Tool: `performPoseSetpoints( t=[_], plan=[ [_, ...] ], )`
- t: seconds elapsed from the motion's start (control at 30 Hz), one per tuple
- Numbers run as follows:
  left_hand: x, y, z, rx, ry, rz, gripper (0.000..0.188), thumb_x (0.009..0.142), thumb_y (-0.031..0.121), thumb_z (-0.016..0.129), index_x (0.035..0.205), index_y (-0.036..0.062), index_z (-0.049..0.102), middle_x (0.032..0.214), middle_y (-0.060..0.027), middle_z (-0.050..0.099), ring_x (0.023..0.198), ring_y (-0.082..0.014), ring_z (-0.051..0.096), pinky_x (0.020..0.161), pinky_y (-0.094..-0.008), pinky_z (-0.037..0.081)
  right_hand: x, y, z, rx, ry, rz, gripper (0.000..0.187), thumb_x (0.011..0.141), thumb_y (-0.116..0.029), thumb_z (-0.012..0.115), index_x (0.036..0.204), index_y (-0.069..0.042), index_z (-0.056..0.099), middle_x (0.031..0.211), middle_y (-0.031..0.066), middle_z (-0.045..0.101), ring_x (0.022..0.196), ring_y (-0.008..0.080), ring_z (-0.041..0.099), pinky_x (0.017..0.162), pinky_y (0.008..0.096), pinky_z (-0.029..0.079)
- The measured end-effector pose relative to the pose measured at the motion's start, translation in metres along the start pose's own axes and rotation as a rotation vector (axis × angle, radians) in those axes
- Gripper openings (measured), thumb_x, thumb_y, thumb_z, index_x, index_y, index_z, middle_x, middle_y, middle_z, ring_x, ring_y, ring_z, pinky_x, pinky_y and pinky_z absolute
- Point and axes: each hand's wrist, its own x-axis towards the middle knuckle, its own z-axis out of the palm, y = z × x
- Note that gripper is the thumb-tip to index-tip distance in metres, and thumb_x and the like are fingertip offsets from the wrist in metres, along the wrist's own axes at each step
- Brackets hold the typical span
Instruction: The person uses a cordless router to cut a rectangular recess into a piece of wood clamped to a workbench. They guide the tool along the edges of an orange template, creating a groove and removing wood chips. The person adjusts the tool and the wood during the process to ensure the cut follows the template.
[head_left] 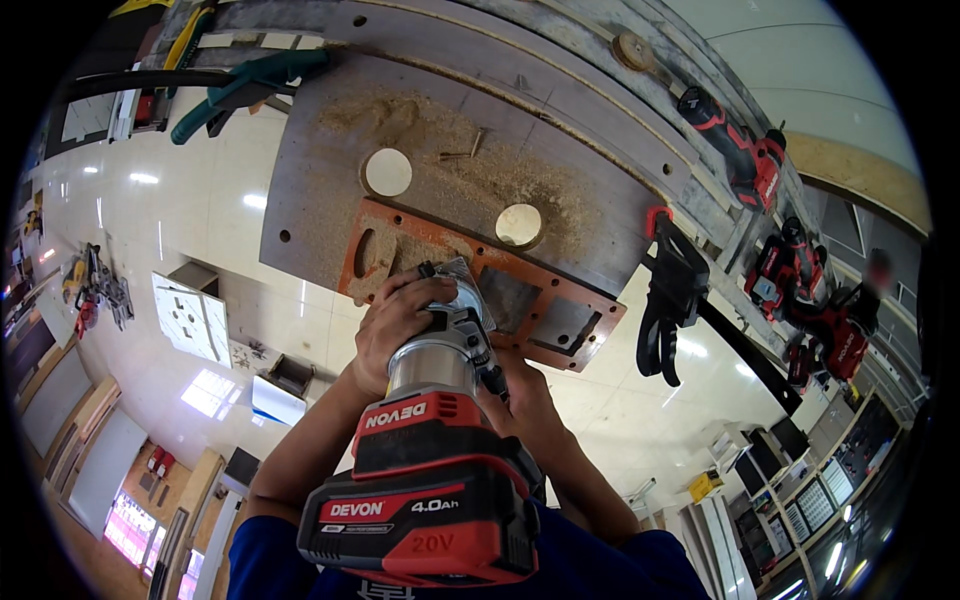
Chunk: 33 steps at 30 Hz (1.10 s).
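A red and black cordless trim router (432, 368) with a big battery stands between my hands, its base on an orange routing template (541, 308). My left hand (398, 320) is closed around the router's left side, near the base. On the other side my right hand (525, 405) grips the router low down, thumb beside its black lever; some of its fingers are hidden. Slots and rectangular openings run through the template, which lies along the near edge of a dark board (310, 190). Sawdust (545, 190) is scattered over that board, around two round pale holes.
A green clamp (250, 85) grips the board's far left corner, and a black clamp (675, 280) with a red pad sits at its right. Small metal pieces (463, 150) lie in the dust. A red and black drill (740, 150) and other power tools (800, 275) rest at the right.
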Motion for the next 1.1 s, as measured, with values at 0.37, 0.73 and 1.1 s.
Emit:
performPoseSetpoints(
  t=[0.37, 0.73, 1.1],
  plan=[
    [0.004, -0.001, -0.002, -0.027, -0.017, 0.023, 0.04, 0.082, 0.01, 0.074, 0.111, 0.0042, 0.048, 0.113, -0.0273, 0.064, 0.107, -0.0435, 0.066, 0.095, -0.0602, 0.045, -0.002, 0.005, 0.004, -0.011, 0.035, -0.086, 0.041, 0.091, -0.015, 0.065, 0.125, 0.003, 0.053, 0.106, 0.0246, 0.06, 0.1, 0.0416, 0.061, 0.088, 0.0419, 0.049],
    [0.007, -0.001, 0.0, -0.025, -0.01, 0.024, 0.038, 0.081, 0.01, 0.075, 0.106, 0.0043, 0.048, 0.111, -0.0265, 0.065, 0.105, -0.043, 0.067, 0.093, -0.0589, 0.046, -0.005, 0.01, 0.008, 0.0, 0.015, -0.028, 0.043, 0.087, -0.013, 0.066, 0.125, 0.003, 0.053, 0.109, 0.0266, 0.061, 0.102, 0.044, 0.061, 0.09, 0.0449, 0.048],
    [0.006, -0.002, -0.002, -0.016, -0.024, 0.041, 0.04, 0.081, 0.01, 0.075, 0.11, 0.0043, 0.047, 0.112, -0.0268, 0.065, 0.105, -0.0422, 0.067, 0.093, -0.0589, 0.046, -0.006, 0.011, 0.01, -0.011, 0.036, -0.055, 0.045, 0.087, -0.014, 0.065, 0.126, 0.004, 0.052, 0.113, 0.0279, 0.061, 0.106, 0.0448, 0.06, 0.093, 0.0453, 0.048]
  ],
)
